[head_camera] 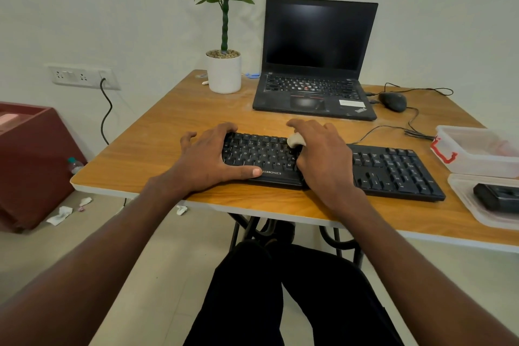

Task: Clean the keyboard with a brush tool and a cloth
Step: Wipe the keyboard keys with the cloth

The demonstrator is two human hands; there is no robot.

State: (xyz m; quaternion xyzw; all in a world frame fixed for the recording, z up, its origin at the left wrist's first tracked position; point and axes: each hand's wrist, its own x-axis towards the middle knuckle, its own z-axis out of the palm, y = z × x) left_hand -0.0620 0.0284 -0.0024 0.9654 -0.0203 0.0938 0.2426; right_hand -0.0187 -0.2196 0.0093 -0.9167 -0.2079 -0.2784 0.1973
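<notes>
Keyboard (393, 168) lies on the worktop (168, 143): your left hand (209, 159) lies flat, pinning its left end, while your right hand (323, 154) clutches a pale cloth (294, 140) (wiping stage, seemingly) at mid-keys; next sweep toward the numpad.

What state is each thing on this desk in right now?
laptop: lid open, screen dark
keyboard: flat on table, left end held
left hand: spread, steadying keyboard
right hand: closed on a small whitish object
clear box: open
wall plug: plugged in
</notes>
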